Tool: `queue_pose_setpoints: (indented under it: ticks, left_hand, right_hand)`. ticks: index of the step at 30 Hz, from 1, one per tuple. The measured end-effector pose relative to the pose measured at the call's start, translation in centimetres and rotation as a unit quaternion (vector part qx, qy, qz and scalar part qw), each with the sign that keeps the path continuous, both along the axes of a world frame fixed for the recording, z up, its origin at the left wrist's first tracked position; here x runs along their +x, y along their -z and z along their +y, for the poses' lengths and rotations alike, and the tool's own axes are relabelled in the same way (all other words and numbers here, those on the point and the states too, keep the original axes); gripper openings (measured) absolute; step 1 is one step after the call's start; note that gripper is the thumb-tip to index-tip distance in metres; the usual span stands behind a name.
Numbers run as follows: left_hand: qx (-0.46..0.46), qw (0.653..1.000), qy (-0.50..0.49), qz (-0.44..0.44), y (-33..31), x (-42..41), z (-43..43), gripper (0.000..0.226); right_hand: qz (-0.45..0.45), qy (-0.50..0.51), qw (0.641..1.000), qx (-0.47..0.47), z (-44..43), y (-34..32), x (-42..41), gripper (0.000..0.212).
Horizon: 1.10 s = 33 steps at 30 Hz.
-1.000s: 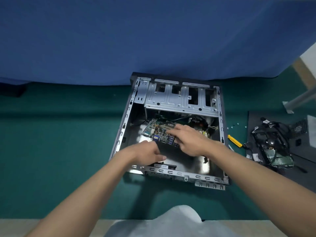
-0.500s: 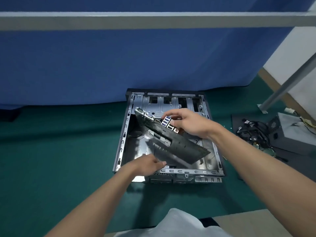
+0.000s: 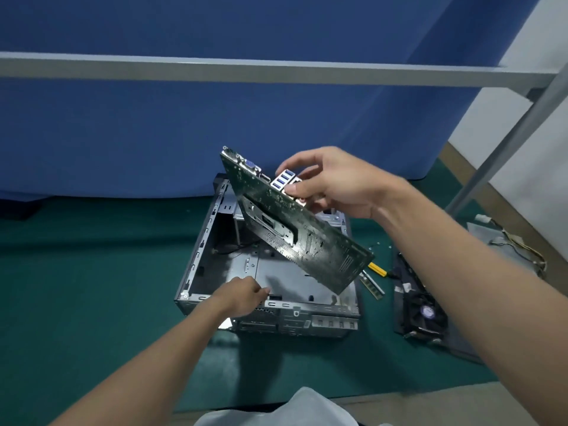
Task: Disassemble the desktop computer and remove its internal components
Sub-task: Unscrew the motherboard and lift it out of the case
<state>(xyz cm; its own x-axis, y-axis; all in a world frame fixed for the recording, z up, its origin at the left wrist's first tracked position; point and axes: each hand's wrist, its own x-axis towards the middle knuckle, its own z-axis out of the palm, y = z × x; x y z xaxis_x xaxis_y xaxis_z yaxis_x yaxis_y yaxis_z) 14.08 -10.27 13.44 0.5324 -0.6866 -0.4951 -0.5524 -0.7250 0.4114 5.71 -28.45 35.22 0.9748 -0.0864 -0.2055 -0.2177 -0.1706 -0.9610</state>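
My right hand [image 3: 333, 182] grips the green motherboard [image 3: 304, 238] by its rear port edge, with blue USB ports under my fingers. The board hangs tilted in the air above the open grey computer case [image 3: 196, 256], its underside toward me. The case lies on the green mat with its metal floor bare. My left hand [image 3: 242, 295] rests on the case's near rim with fingers loosely curled; nothing shows in them.
To the right of the case lie a RAM stick [image 3: 372, 284], a yellow-handled tool [image 3: 378, 269], a cooler fan [image 3: 425, 312] on a dark panel, and a grey power supply [image 3: 504, 247] with wires. A grey metal frame bar [image 3: 276, 70] crosses overhead before a blue curtain.
My right hand has lifted the motherboard out of the case and higher into the air, tilting it steeply. My left hand stayed at the case's near rim. The view tilted up.
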Motion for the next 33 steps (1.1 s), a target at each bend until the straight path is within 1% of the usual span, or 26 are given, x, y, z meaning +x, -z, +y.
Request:
queue_pose_setpoints:
  ticks: [2,4,6,8,11,14,18,20,22,24,27,29,30,31,33]
  left_hand:
    - [0.015,0.997,0.011,-0.072,-0.1,-1.5,-0.9,0.045]
    - [0.006,0.991,0.01,-0.131,0.0,-3.1,-2.2,0.039]
    - [-0.015,0.989,0.015,-0.146,0.1,-4.8,-3.6,0.039]
    - [-0.029,0.991,0.024,-0.131,0.1,-6.5,-5.2,0.04]
    - [-0.034,0.997,0.018,-0.07,-0.1,-8.8,-7.4,0.042]
    - [-0.032,0.999,0.021,-0.034,-0.4,-10.5,-9.3,0.041]
    - [-0.034,0.999,0.021,-0.031,-0.4,-12.0,-11.3,0.039]
    - [-0.046,0.998,-0.01,-0.034,-0.3,-12.5,-12.2,0.042]
    - [-0.061,0.997,-0.044,-0.021,-0.2,-12.8,-13.3,0.045]
    - [-0.061,0.996,-0.062,0.0,-0.1,-13.1,-14.3,0.047]
    - [-0.052,0.996,-0.067,0.008,0.0,-13.3,-15.6,0.051]
    - [-0.061,0.996,-0.068,0.007,0.1,-13.3,-16.1,0.047]
    - [-0.069,0.995,-0.067,0.003,0.2,-13.2,-16.3,0.048]
    - [-0.082,0.995,-0.063,-0.01,0.2,-13.1,-16.4,0.053]
    - [-0.119,0.99,-0.045,-0.065,0.1,-12.6,-16.5,0.069]
  right_hand:
    - [-0.002,-0.009,1.0,0.026,-1.3,-1.9,-1.5,0.025]
    - [-0.007,-0.015,0.999,0.043,-2.6,-3.5,-3.3,0.027]
    - [-0.015,-0.018,0.999,0.044,-3.9,-4.7,-5.2,0.028]
    - [-0.027,-0.023,0.999,0.039,-5.2,-5.8,-7.1,0.034]
    - [-0.043,-0.017,0.998,0.031,-7.3,-7.2,-9.7,0.044]
    - [-0.051,0.003,0.999,0.004,-9.8,-8.1,-12.1,0.039]
    - [-0.046,0.022,0.998,-0.02,-13.2,-7.6,-15.2,0.037]
    - [-0.04,0.038,0.997,-0.056,-14.1,-6.3,-16.5,0.032]
    - [-0.033,0.065,0.989,-0.128,-14.6,-4.5,-17.7,0.023]
    - [-0.028,0.082,0.976,-0.201,-14.8,-2.5,-18.7,0.022]
    - [-0.016,0.087,0.941,-0.327,-15.1,0.8,-19.8,0.025]
    - [-0.01,0.088,0.918,-0.386,-15.1,3.2,-20.4,0.026]
    - [-0.012,0.083,0.91,-0.405,-15.2,4.4,-20.7,0.027]
    - [-0.015,0.074,0.904,-0.421,-15.3,5.6,-21.1,0.028]
    - [-0.017,0.051,0.897,-0.439,-15.4,7.8,-21.9,0.031]
